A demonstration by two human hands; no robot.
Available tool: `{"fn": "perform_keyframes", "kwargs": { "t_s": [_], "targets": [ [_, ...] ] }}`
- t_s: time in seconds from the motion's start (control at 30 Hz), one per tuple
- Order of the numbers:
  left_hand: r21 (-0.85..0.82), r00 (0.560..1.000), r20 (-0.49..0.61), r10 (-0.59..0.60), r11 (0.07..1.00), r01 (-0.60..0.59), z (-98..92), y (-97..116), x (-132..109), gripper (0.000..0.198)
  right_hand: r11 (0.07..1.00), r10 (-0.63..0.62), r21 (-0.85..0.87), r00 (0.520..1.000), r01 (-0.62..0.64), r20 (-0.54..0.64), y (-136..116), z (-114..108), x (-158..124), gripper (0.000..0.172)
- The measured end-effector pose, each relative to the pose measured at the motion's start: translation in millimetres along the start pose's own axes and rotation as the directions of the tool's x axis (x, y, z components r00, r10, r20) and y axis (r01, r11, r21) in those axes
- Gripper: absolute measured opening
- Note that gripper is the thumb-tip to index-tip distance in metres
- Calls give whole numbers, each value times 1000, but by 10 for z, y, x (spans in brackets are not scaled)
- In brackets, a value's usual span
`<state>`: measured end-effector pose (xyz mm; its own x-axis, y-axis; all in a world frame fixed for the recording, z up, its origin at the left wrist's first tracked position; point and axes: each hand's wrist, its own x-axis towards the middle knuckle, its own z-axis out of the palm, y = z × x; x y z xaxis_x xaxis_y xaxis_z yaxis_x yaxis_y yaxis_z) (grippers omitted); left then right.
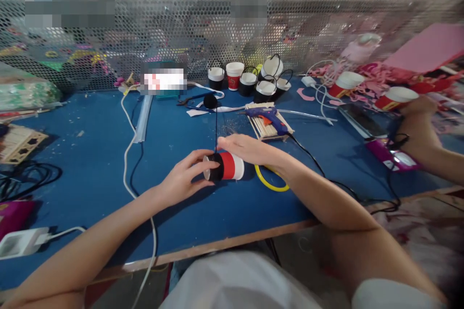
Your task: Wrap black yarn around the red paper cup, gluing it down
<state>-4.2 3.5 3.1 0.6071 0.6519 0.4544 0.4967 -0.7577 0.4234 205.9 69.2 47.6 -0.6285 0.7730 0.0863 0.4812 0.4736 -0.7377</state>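
Working over a blue surface (188, 207), both hands at its middle. Toward the back, a cluster of black-covered cups (248, 88) with thin loop handles; beside them a red cup (235, 79) with no black on it.

Between my hands, near the front edge, a paper cup (229, 167) on its side, rim to my right. Judged against the cluster, partway: black at the base end, red band uncovered, white rim bare, no loop seen on it. A round black ball (210, 102) lies beyond; a taut black cord (216, 128) runs from it to the cup.

Pose: left hand (181, 176) low, from the left, its fingers curled round the black end, holding it, thumb below. Right hand (246, 148) flattish over the rim end, fingertips beside the cord; cannot tell whether they pinch it.
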Motion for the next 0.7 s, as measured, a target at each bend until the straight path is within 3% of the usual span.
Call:
{"fn": "perform_keyframes", "kwargs": {
  "t_s": [0.07, 0.1, 0.23, 0.4, 0.6, 0.7],
  "targets": [
    [13, 1000, 7, 17, 1000, -17, 4, -3, -4, 31, 996, -30, 89, 987, 16, 159, -11, 69, 57, 40],
    [9, 1000, 12, 19, 1000, -19, 2, -4, -4, 30, 992, -40, 127, 985, 19, 168, -10, 89, 74, 37],
    [-98, 999, -9, -37, 995, 36, -10, -4, 2, 41, 977, -2, 214, 998, 17, -70, 4, 94, 62, 28],
    [-393, 963, 4, -271, 885, 251, 6, 8, 11, 55, 963, -13, 261, 976, 71, -218, 12, 33, 4, 26],
    [-547, 896, 144, -420, 721, 426, 11, 29, 22, 49, 962, -49, 241, 948, 130, -314, 32, 18, 17, 26],
    [-543, 891, 165, -423, 716, 440, 11, 23, 13, 49, 971, -45, 210, 948, 116, -315, 43, 30, 32, 26]
  ]
}}
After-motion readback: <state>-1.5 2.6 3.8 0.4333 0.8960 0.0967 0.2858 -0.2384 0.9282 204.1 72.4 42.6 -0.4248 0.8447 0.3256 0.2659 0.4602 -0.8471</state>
